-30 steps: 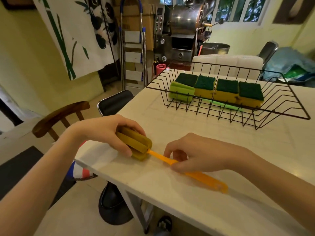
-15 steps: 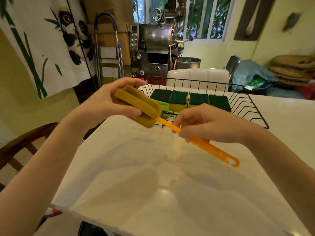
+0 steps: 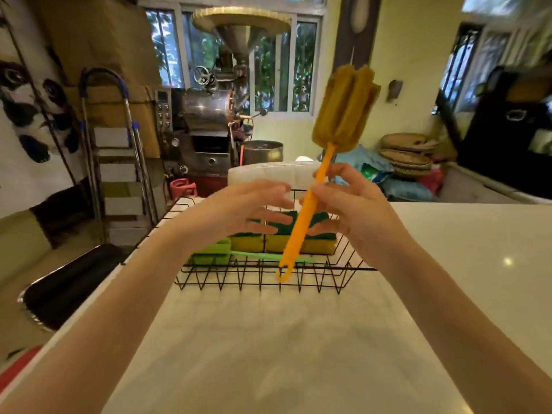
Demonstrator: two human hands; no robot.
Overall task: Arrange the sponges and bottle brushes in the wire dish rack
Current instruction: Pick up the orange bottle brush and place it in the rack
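Observation:
My right hand (image 3: 349, 210) grips the orange handle of a bottle brush (image 3: 343, 112), held nearly upright with its mustard sponge head high and its hook end just above the front rim of the black wire dish rack (image 3: 260, 279). My left hand (image 3: 248, 207) hovers beside the handle, fingers spread, holding nothing; it is blurred. Inside the rack lie several yellow sponges with green tops (image 3: 298, 243) and a green bottle brush (image 3: 215, 252) with its thin green handle running along the front.
The rack sits on a white table (image 3: 268, 354). A black stool seat (image 3: 68, 288) stands at the table's left edge, a step ladder (image 3: 116, 162) and a metal machine (image 3: 209, 127) behind. A white chair back (image 3: 268, 174) is just beyond the rack.
My left hand let go of the sponge head and opened. My right hand swung the brush from lying sideways to upright and carried it over the rack.

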